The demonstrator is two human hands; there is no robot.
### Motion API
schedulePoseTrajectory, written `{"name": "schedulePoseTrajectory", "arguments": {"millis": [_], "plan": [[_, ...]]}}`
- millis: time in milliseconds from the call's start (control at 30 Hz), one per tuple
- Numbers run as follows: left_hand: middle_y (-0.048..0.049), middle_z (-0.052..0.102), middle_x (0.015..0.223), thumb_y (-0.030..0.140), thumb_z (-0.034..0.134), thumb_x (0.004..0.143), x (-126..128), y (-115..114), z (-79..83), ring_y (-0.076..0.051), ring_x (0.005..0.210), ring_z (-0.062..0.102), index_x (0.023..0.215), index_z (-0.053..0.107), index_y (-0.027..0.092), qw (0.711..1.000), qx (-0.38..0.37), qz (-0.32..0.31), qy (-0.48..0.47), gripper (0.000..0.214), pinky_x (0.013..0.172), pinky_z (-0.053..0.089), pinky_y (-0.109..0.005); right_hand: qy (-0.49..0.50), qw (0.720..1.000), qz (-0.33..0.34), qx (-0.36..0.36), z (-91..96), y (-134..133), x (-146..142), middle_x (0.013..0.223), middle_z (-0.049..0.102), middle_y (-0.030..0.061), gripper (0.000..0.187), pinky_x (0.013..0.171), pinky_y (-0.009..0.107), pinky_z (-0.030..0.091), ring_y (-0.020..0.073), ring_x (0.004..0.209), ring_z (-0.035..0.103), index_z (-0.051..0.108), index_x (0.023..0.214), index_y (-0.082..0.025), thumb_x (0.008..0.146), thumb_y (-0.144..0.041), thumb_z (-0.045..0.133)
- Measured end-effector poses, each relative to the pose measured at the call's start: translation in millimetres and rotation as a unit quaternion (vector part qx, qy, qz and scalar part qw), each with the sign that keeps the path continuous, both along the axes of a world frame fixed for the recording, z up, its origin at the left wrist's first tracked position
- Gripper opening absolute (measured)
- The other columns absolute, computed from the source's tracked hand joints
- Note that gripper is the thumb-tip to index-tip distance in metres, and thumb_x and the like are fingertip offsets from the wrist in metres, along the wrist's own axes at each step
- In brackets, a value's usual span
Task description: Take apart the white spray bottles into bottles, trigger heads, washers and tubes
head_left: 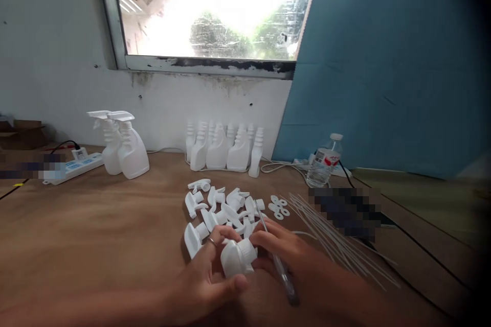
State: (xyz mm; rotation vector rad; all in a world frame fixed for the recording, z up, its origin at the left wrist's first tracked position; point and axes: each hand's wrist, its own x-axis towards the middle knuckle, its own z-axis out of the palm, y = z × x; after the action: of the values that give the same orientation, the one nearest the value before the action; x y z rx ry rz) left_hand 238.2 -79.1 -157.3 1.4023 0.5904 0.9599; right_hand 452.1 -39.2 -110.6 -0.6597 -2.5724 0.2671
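Note:
A white trigger spray head (232, 260) is gripped in my left hand (209, 271), its ribbed collar turned to the right. My right hand (284, 245) holds a screwdriver (283, 272) with a thin metal shaft and a clear handle. The shaft points up and away from me. Fingers of the right hand also reach the collar of the spray head; their tips are partly hidden. Just beyond my hands lies a pile of white trigger spray heads (215, 198). Small white ring washers (279, 207) are grouped to its right, beside long thin white tubes (326, 227).
Several white bottles without heads (217, 150) stand against the wall. Two bottles with spray heads (132, 156) are at the left, by a power strip (72, 168). A water bottle (324, 163) stands at the right near white cables. A cardboard box (26, 134) sits far left.

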Motion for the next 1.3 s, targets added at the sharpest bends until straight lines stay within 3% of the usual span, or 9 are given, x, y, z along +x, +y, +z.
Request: {"name": "schedulePoseTrajectory", "arguments": {"millis": [100, 233, 333, 500, 1033, 1167, 1233, 1300], "plan": [[-0.0030, 0.056, 0.094, 0.050, 0.071, 0.075, 4.0, -3.7, -8.7, -0.015, 0.082, 0.058, 0.109, 0.040, 0.024, 0.995, -0.075, -0.063, -0.035, 0.053, 0.072, 0.045, -0.025, -0.024, 0.999, 0.037, 0.021, -11.5, 1.9, 0.6, 0.079, 0.054, 0.0034, 0.010, 0.058, 0.023, 0.039, 0.0132, 0.070, 0.050, 0.055, 0.084, -0.016, 0.092, -0.019, 0.049], [-0.0052, 0.061, 0.080, 0.056, 0.067, 0.077, 5.7, 0.8, -21.7, -0.012, 0.059, 0.059, 0.099, 0.047, 0.016, 0.989, -0.135, -0.064, -0.020, 0.049, 0.050, 0.042, -0.019, 0.002, 0.974, 0.091, 0.208, -35.3, -0.8, -0.2, 0.058, 0.050, 0.0010, 0.032, 0.049, 0.028, 0.024, 0.0122, 0.054, 0.041, 0.055, 0.068, -0.015, 0.096, -0.029, 0.046], [-0.0048, 0.061, 0.069, 0.056, 0.061, 0.081, 5.7, 6.8, -26.8, -0.010, 0.037, 0.052, 0.098, 0.048, 0.015, 0.973, -0.190, -0.129, -0.013, 0.046, 0.032, 0.032, -0.016, 0.002, 0.951, 0.093, 0.294, -43.7, -5.9, -1.5, 0.048, 0.042, -0.0008, 0.041, 0.048, 0.030, 0.015, 0.0112, 0.047, 0.034, 0.050, 0.057, -0.015, 0.096, -0.029, 0.047], [-0.0054, 0.062, 0.067, 0.052, 0.063, 0.080, 6.4, 9.7, -22.4, -0.011, 0.038, 0.055, 0.094, 0.050, 0.014, 0.964, -0.208, -0.165, -0.012, 0.043, 0.032, 0.041, -0.017, 0.002, 0.941, 0.093, 0.325, -37.9, -11.9, -0.9, 0.045, 0.037, -0.0014, 0.045, 0.047, 0.030, 0.012, 0.0110, 0.045, 0.031, 0.044, 0.051, -0.016, 0.093, -0.030, 0.049], [-0.0106, 0.062, 0.076, 0.046, 0.059, 0.085, 10.9, 7.8, -17.9, -0.011, 0.048, 0.059, 0.090, 0.058, 0.007, 0.970, -0.200, -0.139, -0.024, 0.039, 0.038, 0.043, -0.017, -0.007, 0.921, 0.090, 0.379, -32.6, 3.9, 10.3, 0.045, 0.032, -0.0031, 0.039, 0.048, 0.029, 0.013, 0.0103, 0.047, 0.027, 0.037, 0.050, -0.016, 0.085, -0.017, 0.055], [-0.0081, 0.062, 0.070, 0.043, 0.058, 0.087, 9.0, 9.1, -21.7, -0.014, 0.048, 0.061, 0.090, 0.055, 0.010, 0.967, -0.222, -0.120, -0.047, 0.033, 0.037, 0.045, -0.017, 0.011, 0.916, 0.090, 0.392, -34.3, 10.6, 15.0, 0.044, 0.031, -0.0039, 0.046, 0.048, 0.029, 0.012, 0.0100, 0.045, 0.027, 0.035, 0.050, -0.017, 0.087, -0.028, 0.058], [-0.0079, 0.063, 0.074, 0.042, 0.054, 0.089, 6.6, 10.7, -24.2, -0.014, 0.048, 0.062, 0.089, 0.054, 0.011, 0.963, -0.236, -0.099, -0.078, 0.031, 0.036, 0.044, -0.018, 0.032, 0.910, 0.062, 0.408, -31.8, 20.4, 22.6, 0.042, 0.030, -0.0049, 0.050, 0.048, 0.029, 0.013, 0.0092, 0.044, 0.026, 0.034, 0.049, -0.017, 0.085, -0.036, 0.063], [-0.0087, 0.064, 0.078, 0.041, 0.050, 0.091, 3.7, 12.2, -25.3, -0.016, 0.050, 0.063, 0.090, 0.055, 0.011, 0.961, -0.241, -0.098, -0.098, 0.030, 0.036, 0.045, -0.019, 0.051, 0.918, -0.024, 0.393, -26.5, 34.9, 33.8, 0.042, 0.032, -0.0056, 0.050, 0.048, 0.027, 0.015, 0.0082, 0.042, 0.026, 0.034, 0.049, -0.017, 0.083, -0.037, 0.066]]}}
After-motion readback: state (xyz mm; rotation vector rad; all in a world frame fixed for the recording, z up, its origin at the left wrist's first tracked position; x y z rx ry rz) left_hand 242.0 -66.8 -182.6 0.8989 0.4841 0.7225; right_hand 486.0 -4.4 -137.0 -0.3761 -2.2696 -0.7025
